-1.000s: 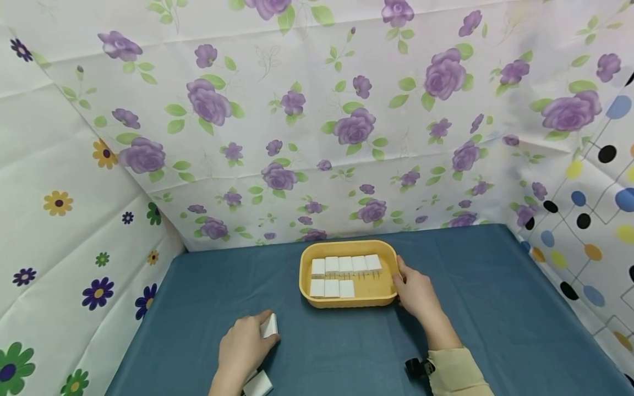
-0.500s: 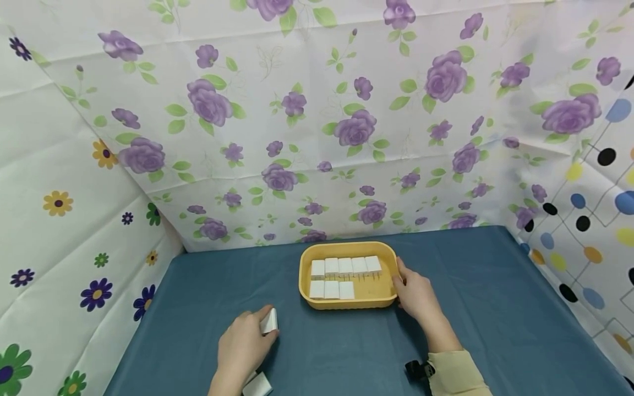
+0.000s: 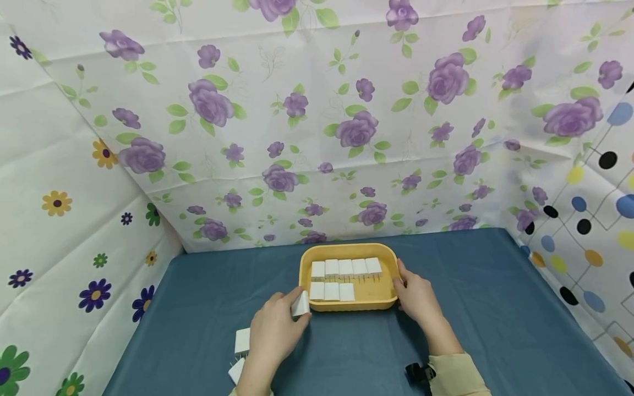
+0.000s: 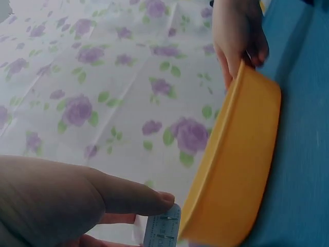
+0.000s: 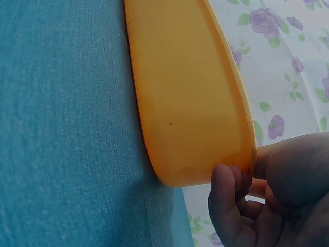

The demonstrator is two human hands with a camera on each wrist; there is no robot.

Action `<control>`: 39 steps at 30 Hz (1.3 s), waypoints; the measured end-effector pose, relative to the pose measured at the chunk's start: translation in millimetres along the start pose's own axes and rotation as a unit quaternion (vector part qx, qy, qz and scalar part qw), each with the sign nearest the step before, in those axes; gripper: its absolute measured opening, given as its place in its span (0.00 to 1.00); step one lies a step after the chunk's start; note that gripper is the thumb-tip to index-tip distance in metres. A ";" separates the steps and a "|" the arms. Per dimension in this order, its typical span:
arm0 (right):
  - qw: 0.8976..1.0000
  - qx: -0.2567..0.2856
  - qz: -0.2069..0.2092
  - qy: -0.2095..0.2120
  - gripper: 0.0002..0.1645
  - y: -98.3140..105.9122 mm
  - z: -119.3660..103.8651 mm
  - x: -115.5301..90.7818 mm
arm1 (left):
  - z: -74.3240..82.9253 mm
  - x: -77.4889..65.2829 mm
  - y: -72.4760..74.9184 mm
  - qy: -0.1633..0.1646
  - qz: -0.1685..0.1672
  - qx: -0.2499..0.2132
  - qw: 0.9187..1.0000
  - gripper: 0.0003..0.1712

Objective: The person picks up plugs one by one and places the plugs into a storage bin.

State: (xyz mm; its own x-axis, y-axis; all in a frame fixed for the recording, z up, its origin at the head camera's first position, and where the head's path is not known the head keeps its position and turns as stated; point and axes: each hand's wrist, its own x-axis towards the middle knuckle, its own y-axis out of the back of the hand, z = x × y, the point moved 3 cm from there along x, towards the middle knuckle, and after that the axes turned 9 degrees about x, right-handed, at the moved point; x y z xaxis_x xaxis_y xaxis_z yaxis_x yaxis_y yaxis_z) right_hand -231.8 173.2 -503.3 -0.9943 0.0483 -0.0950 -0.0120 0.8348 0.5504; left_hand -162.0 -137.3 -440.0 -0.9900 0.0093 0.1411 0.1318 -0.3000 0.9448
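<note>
A white charger plug (image 3: pixel 300 304) is pinched between the thumb and fingers of my left hand (image 3: pixel 278 333), at the front left corner of the yellow tray (image 3: pixel 351 307). In the left wrist view, metal prongs and small print show on that charger plug (image 4: pixel 163 226). Inside the tray stand white charger plugs (image 3: pixel 345 268) in two rows, the back one longer than the front. My right hand (image 3: pixel 420 294) grips the tray's right end. From the right wrist view, thumb and fingers of the right hand (image 5: pixel 272 206) take hold of the rim at the tray's corner (image 5: pixel 190 92).
Two more white charger plugs, one upper (image 3: pixel 242 341) and one lower (image 3: pixel 236 372), lie on the blue tablecloth (image 3: pixel 198 297) beside my left forearm. Flowered sheeting (image 3: pixel 317 137) rises behind the table. A small black device (image 3: pixel 418 373) sits at my right cuff.
My left hand has moved right and forward with the charger plug, up to the tray. The two charger plugs by its forearm show more now. My right hand and the tray stay put.
</note>
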 end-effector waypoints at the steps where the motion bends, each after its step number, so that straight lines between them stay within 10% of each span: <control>1: 1.000 0.001 -0.001 0.000 0.37 -0.3 0.0 0.0 | 4.9 0.6 -0.6 -0.004 0.003 -0.003 1.000 0.33; 18: 1.000 -0.008 0.000 0.003 0.38 3.5 2.1 0.5 | 82.1 33.6 -38.6 -0.093 -0.025 -0.066 0.993 0.31; 39: 1.000 -0.012 0.010 0.018 0.37 1.1 1.5 0.9 | 112.7 80.2 -83.7 -0.108 -0.113 0.015 0.988 0.28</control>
State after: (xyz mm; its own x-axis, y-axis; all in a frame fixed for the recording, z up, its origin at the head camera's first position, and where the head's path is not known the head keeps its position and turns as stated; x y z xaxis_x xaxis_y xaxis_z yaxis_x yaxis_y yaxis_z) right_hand -232.6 174.9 -504.0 -0.9976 0.0442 -0.0542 0.0054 0.8207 0.5713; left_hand -246.6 -3.9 -474.4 -0.9608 0.2765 -0.0174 -0.0860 -0.2381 0.9674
